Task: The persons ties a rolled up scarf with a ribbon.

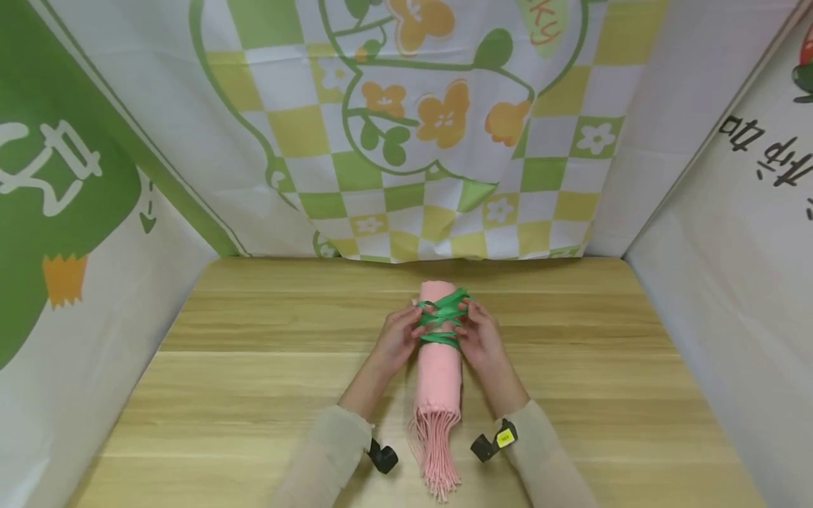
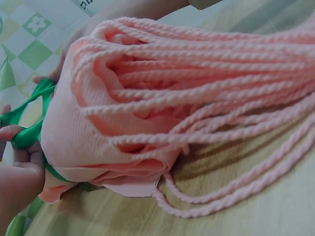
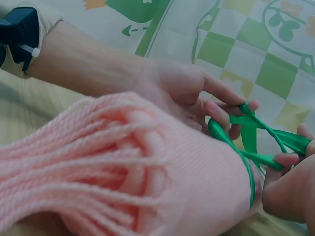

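Observation:
A rolled pink scarf [image 1: 440, 377] lies lengthwise on the table, its twisted fringe [image 1: 438, 451] trailing toward the person. Green ribbon [image 1: 449, 310] is wound and crossed around its far half. On the scarf's left side, my left hand [image 1: 395, 340] holds a loop of ribbon with curled fingers. Opposite it, my right hand [image 1: 484, 339] pinches another part of the ribbon. Seen from the right wrist, ribbon strands [image 3: 266, 129] stretch between both hands above the roll. The left wrist view has the fringed end [image 2: 123, 88] in front, hiding much of the right hand.
The wooden table [image 1: 254, 395] extends on both sides of the scarf. A checkered, flower-printed cloth [image 1: 394, 190] hangs at the table's back edge, and printed panels [image 1: 165, 282] flank left and right. A black camera [image 1: 383, 457] sits on each sleeved wrist.

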Tool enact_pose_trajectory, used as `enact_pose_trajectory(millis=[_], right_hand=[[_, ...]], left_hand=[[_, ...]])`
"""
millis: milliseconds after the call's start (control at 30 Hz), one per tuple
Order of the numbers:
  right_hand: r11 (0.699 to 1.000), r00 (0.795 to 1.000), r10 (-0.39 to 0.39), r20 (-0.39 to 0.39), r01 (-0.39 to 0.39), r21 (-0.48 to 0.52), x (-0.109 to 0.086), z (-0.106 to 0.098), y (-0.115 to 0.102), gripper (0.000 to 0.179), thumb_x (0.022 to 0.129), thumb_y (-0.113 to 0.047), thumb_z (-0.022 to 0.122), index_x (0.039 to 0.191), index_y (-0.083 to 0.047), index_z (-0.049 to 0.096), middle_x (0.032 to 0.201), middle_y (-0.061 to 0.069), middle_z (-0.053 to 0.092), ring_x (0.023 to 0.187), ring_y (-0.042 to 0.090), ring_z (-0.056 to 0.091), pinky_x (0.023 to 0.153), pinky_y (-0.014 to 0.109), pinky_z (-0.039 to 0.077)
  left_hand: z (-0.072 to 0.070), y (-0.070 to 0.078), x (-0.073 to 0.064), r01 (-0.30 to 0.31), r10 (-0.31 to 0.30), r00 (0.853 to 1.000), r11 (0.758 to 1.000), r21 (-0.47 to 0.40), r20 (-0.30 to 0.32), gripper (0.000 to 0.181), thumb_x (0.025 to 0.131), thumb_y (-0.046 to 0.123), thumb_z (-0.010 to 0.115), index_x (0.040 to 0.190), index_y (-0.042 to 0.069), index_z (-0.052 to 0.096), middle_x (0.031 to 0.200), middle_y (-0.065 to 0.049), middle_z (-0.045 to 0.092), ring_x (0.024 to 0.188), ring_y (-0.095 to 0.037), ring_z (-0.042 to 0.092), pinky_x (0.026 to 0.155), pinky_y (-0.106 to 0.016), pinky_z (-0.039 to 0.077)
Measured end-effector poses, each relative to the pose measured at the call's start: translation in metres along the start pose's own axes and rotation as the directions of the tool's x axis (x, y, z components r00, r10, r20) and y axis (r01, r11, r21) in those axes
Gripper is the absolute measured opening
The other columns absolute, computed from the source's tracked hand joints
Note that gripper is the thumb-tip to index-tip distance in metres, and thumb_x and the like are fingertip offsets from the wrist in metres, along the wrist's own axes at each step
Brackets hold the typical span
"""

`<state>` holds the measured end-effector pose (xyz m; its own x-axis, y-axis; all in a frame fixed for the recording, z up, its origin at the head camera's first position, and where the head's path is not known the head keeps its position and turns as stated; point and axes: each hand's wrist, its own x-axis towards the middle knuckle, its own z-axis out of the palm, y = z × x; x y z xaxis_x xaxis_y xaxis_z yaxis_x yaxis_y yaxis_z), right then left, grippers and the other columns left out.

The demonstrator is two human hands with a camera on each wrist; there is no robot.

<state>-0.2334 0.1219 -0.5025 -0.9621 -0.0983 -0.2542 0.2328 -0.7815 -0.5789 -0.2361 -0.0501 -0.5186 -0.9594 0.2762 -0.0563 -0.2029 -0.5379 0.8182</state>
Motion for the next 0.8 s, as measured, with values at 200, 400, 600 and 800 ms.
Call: enact_pose_trajectory(millis=[200,400,600,800], right_hand=[[0.994,0.998,-0.055,0.017,0.057,-0.093,-0.002,-0.013,0.003,0.032,0.106,-0.012,0.041,0.080,-0.012,0.061,0.073,-0.004,0.060,0.069,0.006,0.054,0.058,0.016,0.041],[0.967,0.995,-0.097,0.035,0.102,-0.231,0.001,-0.026,0.008,0.034,0.105,-0.007,0.043,0.079,-0.012,0.064,0.070,-0.004,0.059,0.064,0.006,0.056,0.061,0.022,0.051],[0.935,0.987,-0.140,0.082,0.159,-0.317,0.002,-0.031,0.011,0.033,0.102,0.000,0.047,0.076,-0.012,0.064,0.071,-0.003,0.060,0.062,0.006,0.057,0.062,0.022,0.056],[0.812,0.981,-0.166,0.102,0.195,-0.551,0.001,-0.042,0.007,0.027,0.097,0.004,0.053,0.078,-0.011,0.066,0.068,-0.005,0.065,0.066,0.005,0.060,0.068,0.020,0.055]], left_hand=[[-0.006,-0.002,-0.005,0.047,-0.044,0.997,0.998,0.043,-0.057,0.035,0.101,0.001,0.046,0.082,0.012,0.073,0.076,0.003,0.067,0.064,-0.005,0.052,0.069,-0.018,0.047],[-0.014,-0.005,-0.007,0.080,-0.074,0.995,0.992,0.102,-0.068,0.039,0.101,-0.001,0.043,0.074,0.013,0.068,0.073,0.004,0.063,0.068,-0.006,0.058,0.075,-0.023,0.051],[-0.017,-0.004,-0.010,0.102,-0.095,0.994,0.979,0.179,-0.050,0.033,0.102,0.003,0.045,0.078,0.013,0.066,0.078,0.004,0.063,0.073,-0.007,0.058,0.078,-0.024,0.052],[-0.024,0.002,-0.013,0.127,-0.111,0.991,0.957,0.261,-0.075,0.031,0.104,0.008,0.044,0.078,0.012,0.061,0.088,0.002,0.060,0.078,-0.008,0.058,0.080,-0.025,0.052]])
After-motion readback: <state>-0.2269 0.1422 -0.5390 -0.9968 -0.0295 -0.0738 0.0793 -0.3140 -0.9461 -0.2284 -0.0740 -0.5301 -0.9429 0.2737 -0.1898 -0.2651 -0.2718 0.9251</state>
